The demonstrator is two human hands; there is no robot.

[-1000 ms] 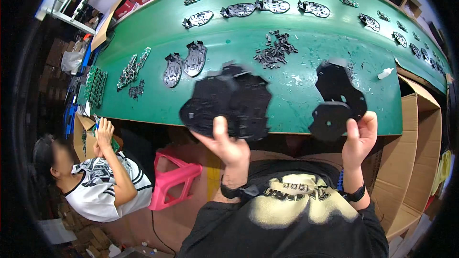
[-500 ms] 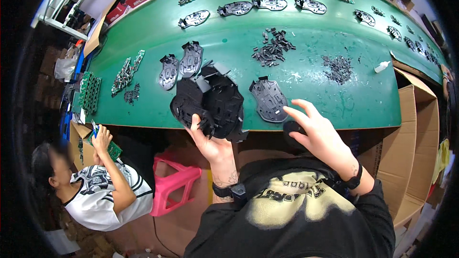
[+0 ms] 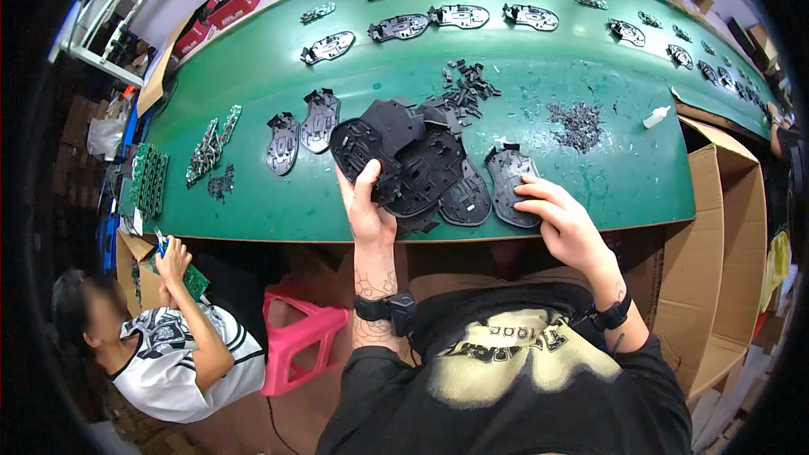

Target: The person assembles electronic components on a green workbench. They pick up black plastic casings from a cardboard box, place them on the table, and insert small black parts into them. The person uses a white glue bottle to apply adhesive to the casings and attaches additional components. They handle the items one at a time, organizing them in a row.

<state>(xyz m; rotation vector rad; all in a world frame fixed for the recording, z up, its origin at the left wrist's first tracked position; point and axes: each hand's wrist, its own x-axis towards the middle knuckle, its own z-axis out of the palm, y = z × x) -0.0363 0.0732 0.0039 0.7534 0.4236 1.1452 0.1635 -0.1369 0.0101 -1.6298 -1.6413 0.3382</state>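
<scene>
Far left, a co-worker (image 3: pixel 185 362) grips a blue-handled tool (image 3: pixel 162 244) and a green circuit board (image 3: pixel 196 283); above them stand stacked circuit boards (image 3: pixel 150 181), then a loose heap of slim boards (image 3: pixel 211 147). Moving right, two black mouse-shaped shells (image 3: pixel 283 145) lie side by side on the green table (image 3: pixel 244 211). And here's the left hand (image 3: pixel 369 217), thumb pressed on top of a fanned stack of black shells (image 3: pixel 434 164), its other fingers mostly hidden underneath, so their spacing I can't tell. Just past it, partly covered by that stack, sits a first laid-out shell (image 3: pixel 465 204), and now there's a second laid-out shell (image 3: pixel 512 170) right beside it! Half a second ago only one was down here; the row has grown by a piece, with several more in the left hand. The right hand (image 3: pixel 569 226) has its fingers slightly spread, fingertips on the second one's right side; no pinch shows. Beyond it, a scatter of tiny black parts (image 3: pixel 575 126), and a white squeeze bottle (image 3: pixel 655 117) near the table's right edge.
</scene>
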